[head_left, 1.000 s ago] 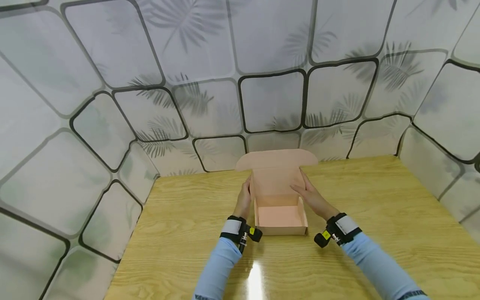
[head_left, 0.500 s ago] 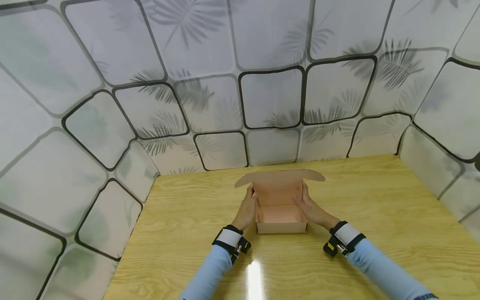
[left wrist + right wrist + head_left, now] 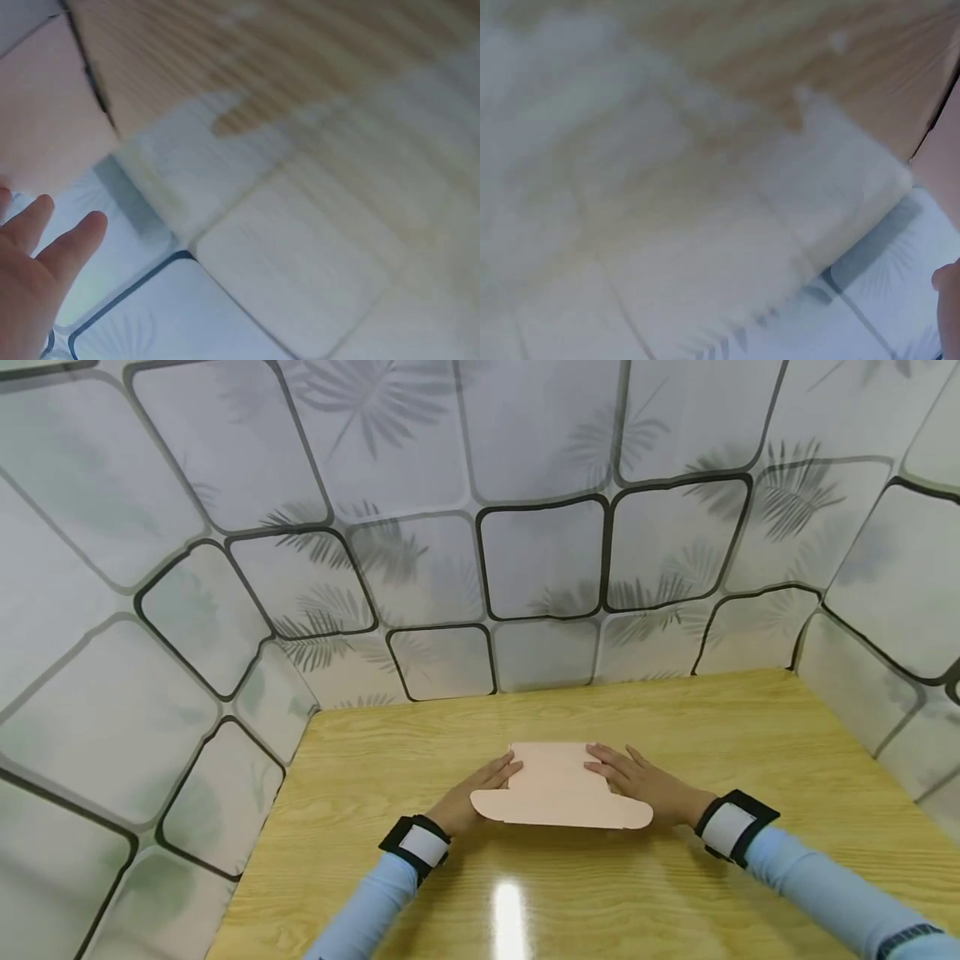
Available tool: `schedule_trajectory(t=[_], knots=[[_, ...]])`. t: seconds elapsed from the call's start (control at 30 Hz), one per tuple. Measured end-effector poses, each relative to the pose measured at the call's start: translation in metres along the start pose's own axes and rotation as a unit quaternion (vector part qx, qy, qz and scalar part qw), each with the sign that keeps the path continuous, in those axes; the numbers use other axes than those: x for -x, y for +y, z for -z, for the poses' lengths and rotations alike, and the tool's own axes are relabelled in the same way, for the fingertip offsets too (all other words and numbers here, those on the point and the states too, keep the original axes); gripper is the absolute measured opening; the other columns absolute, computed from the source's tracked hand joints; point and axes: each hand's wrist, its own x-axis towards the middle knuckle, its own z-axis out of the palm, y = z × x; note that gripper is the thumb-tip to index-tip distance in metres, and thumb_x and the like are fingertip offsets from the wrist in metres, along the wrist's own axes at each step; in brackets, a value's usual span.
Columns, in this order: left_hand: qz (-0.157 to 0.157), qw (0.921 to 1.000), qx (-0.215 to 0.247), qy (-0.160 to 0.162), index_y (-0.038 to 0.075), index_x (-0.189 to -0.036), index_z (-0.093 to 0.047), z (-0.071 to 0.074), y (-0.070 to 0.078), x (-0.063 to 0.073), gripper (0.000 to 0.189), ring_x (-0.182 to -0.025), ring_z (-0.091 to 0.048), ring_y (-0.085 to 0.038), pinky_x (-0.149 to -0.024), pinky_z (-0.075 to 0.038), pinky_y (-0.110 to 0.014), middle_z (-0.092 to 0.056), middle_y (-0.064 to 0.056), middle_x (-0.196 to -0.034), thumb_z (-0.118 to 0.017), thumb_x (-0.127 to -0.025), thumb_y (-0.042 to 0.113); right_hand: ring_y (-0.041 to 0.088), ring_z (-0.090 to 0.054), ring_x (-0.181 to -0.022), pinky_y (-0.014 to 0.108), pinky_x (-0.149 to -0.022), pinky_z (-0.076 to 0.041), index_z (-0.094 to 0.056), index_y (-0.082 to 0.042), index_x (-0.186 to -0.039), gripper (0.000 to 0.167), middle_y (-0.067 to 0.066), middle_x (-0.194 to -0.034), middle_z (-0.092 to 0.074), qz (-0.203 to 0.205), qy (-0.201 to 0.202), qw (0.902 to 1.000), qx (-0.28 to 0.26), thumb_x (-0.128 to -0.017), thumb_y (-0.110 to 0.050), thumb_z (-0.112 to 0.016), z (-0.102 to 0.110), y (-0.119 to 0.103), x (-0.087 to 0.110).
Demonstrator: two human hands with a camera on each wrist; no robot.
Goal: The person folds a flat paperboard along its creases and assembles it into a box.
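1. The pale pink cardboard box with a hinged lid (image 3: 557, 767) sits between the fingers of both hands, its lid folded over towards the person; the box body and inside are hidden beneath.
2. The fingers of the left hand (image 3: 463, 800) lie fairly straight at the lid's left edge, tips touching it, not curled round anything.
3. The fingers of the right hand (image 3: 660, 789) are extended and spread, tips resting on the opposite edge. Neither thumb can be made out clearly in the head view.
4. Contact from both sides probably keeps the lid square and stops it skewing or springing back.
5. The wide, round-ended cardboard front flap (image 3: 562, 810) juts out nearer the person than the fingertips, its ends reaching past the lid's sides to the hands. It likely stays outside because it is not tucked in yet.
6. The yellow wood-grain surface (image 3: 390, 752) extends around and beyond the fingers, presumably giving the box firm backing against downward pressure.
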Motion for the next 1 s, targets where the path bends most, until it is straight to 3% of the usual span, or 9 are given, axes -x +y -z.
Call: schedule_trajectory(t=[0.1, 0.17, 0.33, 0.43, 0.5, 0.57, 0.73, 0.87, 1.0], knots=[[-0.024, 0.9968, -0.075, -0.015, 0.013, -0.154, -0.025, 0.001, -0.007, 0.003, 0.086, -0.140, -0.035, -0.032, -0.106, -0.041, -0.045, -0.021, -0.016, -0.160, -0.073, -0.083, 0.007, 0.023, -0.015, -0.149, 0.062, -0.103, -0.033, -0.024, -0.012, -0.153, 0.096, 0.014, -0.156, -0.025, 0.013, -0.018, 0.9945, 0.102, -0.075, -0.006, -0.079, 0.003, 0.004, -0.001], [-0.042, 0.9879, -0.146, -0.031, 0.014, -0.153, -0.025, 0.002, -0.010, 0.004, 0.085, -0.139, -0.038, -0.031, -0.102, -0.045, -0.045, -0.022, -0.015, -0.159, -0.071, -0.083, -0.001, 0.023, -0.022, -0.147, 0.061, -0.099, -0.039, -0.026, -0.016, -0.153, 0.090, 0.011, -0.155, -0.031, 0.018, -0.023, 0.9882, 0.151, -0.078, -0.002, -0.074, 0.006, 0.006, -0.002], [-0.068, 0.9525, -0.288, -0.071, 0.019, -0.151, -0.029, 0.011, -0.014, 0.003, 0.078, -0.135, -0.045, -0.028, -0.095, -0.051, -0.039, -0.027, -0.011, -0.158, -0.066, -0.086, -0.002, 0.026, -0.039, -0.139, 0.063, -0.101, -0.036, -0.040, -0.021, -0.149, 0.095, 0.008, -0.149, -0.045, -0.010, -0.053, 0.9913, 0.120, -0.069, 0.022, -0.067, 0.020, 0.006, -0.011], [-0.046, 0.9673, -0.236, -0.080, 0.013, -0.147, -0.043, 0.022, -0.006, -0.008, 0.064, -0.137, -0.041, -0.031, -0.103, -0.046, -0.039, -0.039, -0.011, -0.153, -0.061, -0.088, -0.006, 0.033, -0.046, -0.133, 0.067, -0.105, -0.027, -0.051, -0.013, -0.141, 0.071, 0.013, -0.143, -0.051, -0.075, -0.078, 0.9938, 0.025, -0.079, 0.021, -0.059, 0.032, -0.004, -0.026], [-0.006, 0.9780, -0.187, -0.092, 0.010, -0.143, -0.048, 0.028, 0.004, -0.019, 0.052, -0.140, -0.037, -0.031, -0.109, -0.039, -0.043, -0.043, -0.013, -0.150, -0.057, -0.093, 0.000, 0.038, -0.046, -0.131, 0.070, -0.105, -0.021, -0.055, -0.008, -0.138, 0.046, 0.017, -0.142, -0.052, -0.131, -0.095, 0.9865, -0.025, -0.093, 0.002, -0.056, 0.038, -0.015, -0.041], [0.047, 0.9819, -0.153, -0.102, 0.009, -0.141, -0.051, 0.029, 0.018, -0.033, 0.042, -0.141, -0.037, -0.031, -0.113, -0.032, -0.050, -0.045, -0.015, -0.148, -0.053, -0.099, 0.015, 0.044, -0.042, -0.133, 0.072, -0.106, -0.017, -0.054, -0.005, -0.138, 0.042, 0.021, -0.144, -0.048, -0.186, -0.111, 0.9745, -0.057, -0.099, -0.022, -0.054, 0.040, -0.028, -0.054], [0.165, 0.9559, -0.200, -0.137, 0.016, -0.145, -0.047, 0.025, 0.048, -0.067, 0.062, -0.139, -0.040, -0.031, -0.110, -0.024, -0.065, -0.044, -0.017, -0.148, -0.054, -0.094, 0.052, 0.061, -0.016, -0.136, 0.073, -0.108, -0.012, -0.036, 0.000, -0.148, 0.070, 0.033, -0.152, -0.023, -0.275, -0.160, 0.9444, -0.083, -0.096, -0.045, -0.053, 0.032, -0.053, -0.089], [0.193, 0.9455, -0.222, -0.140, 0.019, -0.145, -0.047, 0.021, 0.059, -0.086, 0.067, -0.136, -0.044, -0.028, -0.109, -0.025, -0.066, -0.047, -0.014, -0.147, -0.060, -0.089, 0.054, 0.069, -0.001, -0.132, 0.070, -0.110, -0.006, -0.023, 0.009, -0.149, 0.085, 0.042, -0.151, -0.008, -0.333, -0.184, 0.9178, -0.113, -0.093, -0.043, -0.060, 0.028, -0.065, -0.109], [0.196, 0.9463, -0.210, -0.149, 0.018, -0.147, -0.044, 0.018, 0.053, -0.091, 0.074, -0.139, -0.041, -0.025, -0.109, -0.023, -0.068, -0.042, -0.010, -0.151, -0.064, -0.086, 0.056, 0.068, -0.001, -0.133, 0.069, -0.111, -0.007, -0.023, 0.012, -0.148, 0.094, 0.042, -0.151, -0.007, -0.382, -0.185, 0.8961, -0.129, -0.087, -0.042, -0.070, 0.027, -0.068, -0.117]])
